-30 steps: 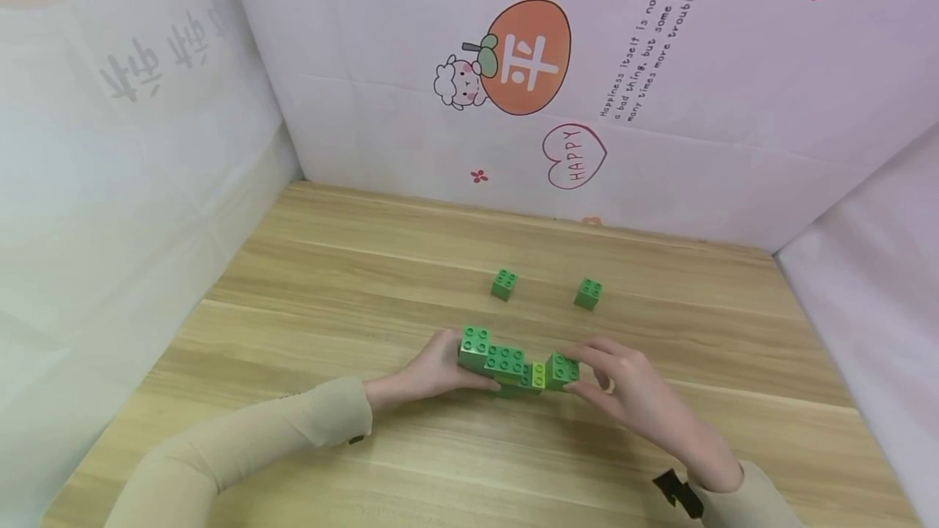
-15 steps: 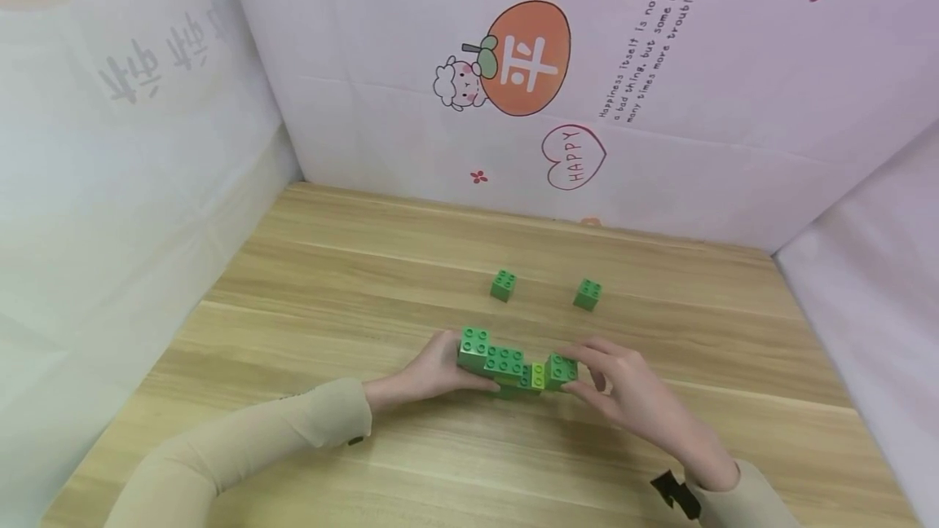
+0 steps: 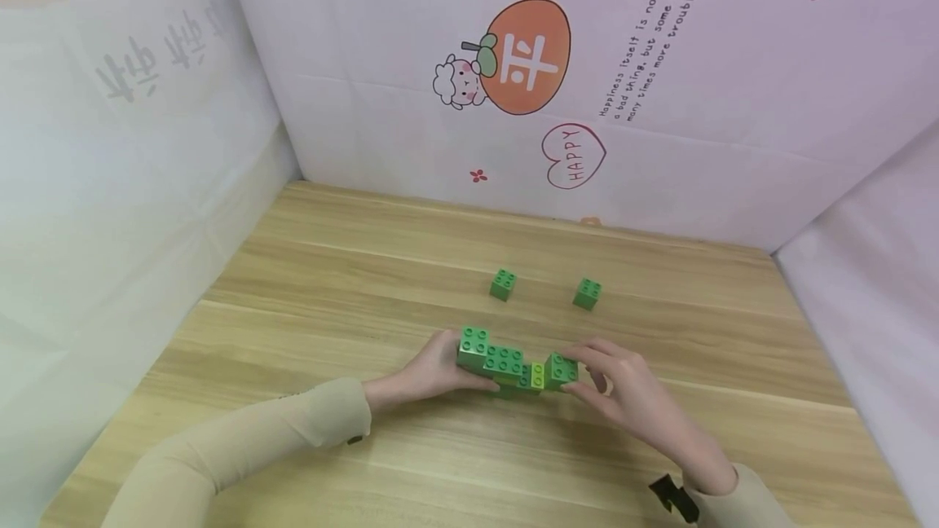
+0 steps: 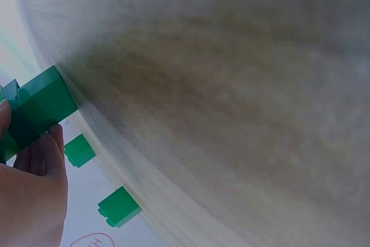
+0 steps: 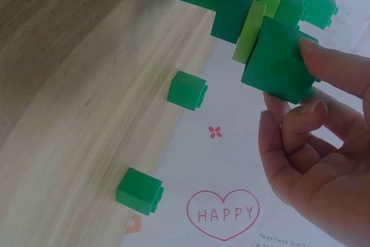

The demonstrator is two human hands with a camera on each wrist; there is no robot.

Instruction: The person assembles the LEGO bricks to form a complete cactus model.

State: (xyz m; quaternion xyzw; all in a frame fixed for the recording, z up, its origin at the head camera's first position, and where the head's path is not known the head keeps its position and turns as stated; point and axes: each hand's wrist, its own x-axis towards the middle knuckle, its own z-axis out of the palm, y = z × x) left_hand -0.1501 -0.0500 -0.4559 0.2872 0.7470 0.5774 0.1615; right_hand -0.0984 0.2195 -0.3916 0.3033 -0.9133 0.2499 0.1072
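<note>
My left hand (image 3: 440, 367) grips the left end of a stepped assembly of toy building bricks (image 3: 504, 360), mostly green with a lime-green part (image 5: 251, 32) near its right end. Its thumb lies along the near side, and the fingers curl behind. Between thumb and fingertips, my right hand (image 3: 623, 385) pinches a square green brick (image 3: 561, 371) with studs up. That brick sits right against the lime part at the assembly's right end; in the right wrist view it overlaps the lime part. The left wrist view shows the assembly's green underside (image 4: 43, 108) above the left fingers.
Two loose green bricks stand studs up farther back on the wooden table (image 3: 352, 267), one at the left (image 3: 503, 284) and one at the right (image 3: 587, 293). A printed white cloth (image 3: 381, 121) rises behind the table, with more white cloth along both sides.
Almost nothing moves. Both hands keep their grips, and the right wrist shifts very slightly left while the bricks stay in the same arrangement.
</note>
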